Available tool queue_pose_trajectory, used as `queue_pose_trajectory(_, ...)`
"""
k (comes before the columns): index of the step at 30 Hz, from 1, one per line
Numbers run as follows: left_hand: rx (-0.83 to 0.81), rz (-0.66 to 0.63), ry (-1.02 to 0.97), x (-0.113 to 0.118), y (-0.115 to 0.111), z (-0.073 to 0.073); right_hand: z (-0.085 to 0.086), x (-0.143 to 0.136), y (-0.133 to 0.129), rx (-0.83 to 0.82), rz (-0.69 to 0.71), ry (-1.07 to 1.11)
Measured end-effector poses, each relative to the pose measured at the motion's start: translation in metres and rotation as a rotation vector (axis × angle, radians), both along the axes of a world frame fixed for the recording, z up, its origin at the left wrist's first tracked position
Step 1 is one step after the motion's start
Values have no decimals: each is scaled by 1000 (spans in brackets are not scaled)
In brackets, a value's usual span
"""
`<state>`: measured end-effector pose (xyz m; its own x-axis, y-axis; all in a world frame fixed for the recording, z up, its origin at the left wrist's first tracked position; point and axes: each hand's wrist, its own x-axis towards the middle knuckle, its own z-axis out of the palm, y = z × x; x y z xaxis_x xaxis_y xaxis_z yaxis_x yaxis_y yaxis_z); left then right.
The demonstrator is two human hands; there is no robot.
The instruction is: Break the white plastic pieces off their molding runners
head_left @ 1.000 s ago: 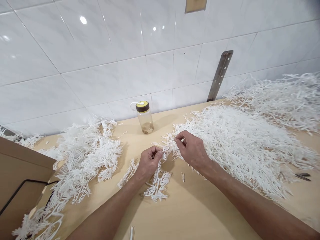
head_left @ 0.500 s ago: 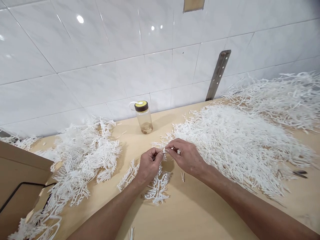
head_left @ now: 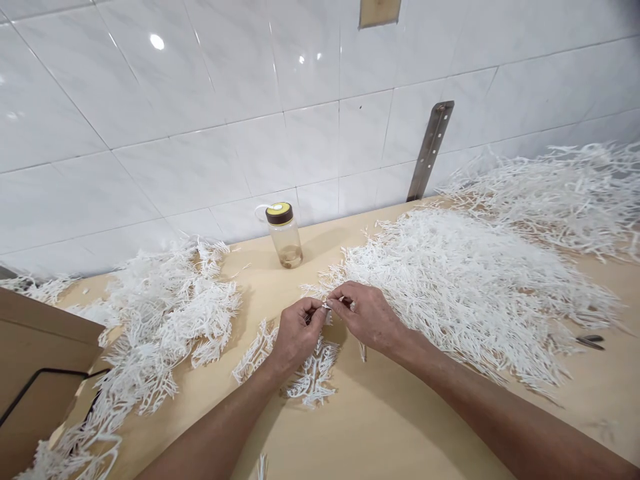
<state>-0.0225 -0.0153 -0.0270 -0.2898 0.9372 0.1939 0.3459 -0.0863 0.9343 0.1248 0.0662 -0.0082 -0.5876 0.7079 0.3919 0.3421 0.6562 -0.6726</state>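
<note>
Fingertips of my left hand (head_left: pixel 299 333) pinch a small white branched piece (head_left: pixel 326 305) over the middle of the wooden table (head_left: pixel 400 433). My right hand (head_left: pixel 367 313) meets it from the right, thumb and forefinger closed on the same piece. Between the two hands most of that piece is hidden. Below my left hand lie white branched pieces (head_left: pixel 314 377), and another cluster (head_left: pixel 255 353) sits just left of it. A large heap of thin white strands (head_left: pixel 465 287) spreads to the right of my right hand.
At the left is a tangled white pile (head_left: pixel 170 320) beside a cardboard box (head_left: pixel 45 360). A lidded clear bottle (head_left: pixel 286 240) stands near the tiled wall. A perforated metal strip (head_left: pixel 431 150) leans there. More strands (head_left: pixel 560 193) lie back right; a small dark tool (head_left: pixel 591 342) lies at the right.
The view has shifted slightly. The fingertips of my right hand have moved a little closer to those of my left, and less of the small white piece shows between them.
</note>
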Motion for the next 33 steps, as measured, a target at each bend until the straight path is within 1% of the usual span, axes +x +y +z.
queue_pose_trajectory(4,-6,58,-15,-2,0,-1,-2,-2,-2,33,-31,4)
queue_pose_trajectory(10,14,53,-5,-1,-1,1,-2,-2,-2,15,-20,13)
queue_pose_trajectory(14,-10,24,-40,2,-2,8,-3,-2,-2,159,-22,-34)
queue_pose_trajectory(19,-41,-15,-51,3,-3,11,-12,-4,-1,338,-33,-95)
queue_pose_trajectory(25,-73,-26,-87,-2,1,13,-22,-15,0,448,-104,-113)
queue_pose_trajectory(28,-89,-21,-105,-4,2,15,-22,-18,0,447,-137,-111)
queue_pose_trajectory(30,-94,-29,-107,-5,2,14,-19,-18,0,393,-97,-84)
queue_pose_trajectory(33,-77,-54,-114,-6,1,9,-14,-13,2,302,-2,-6)
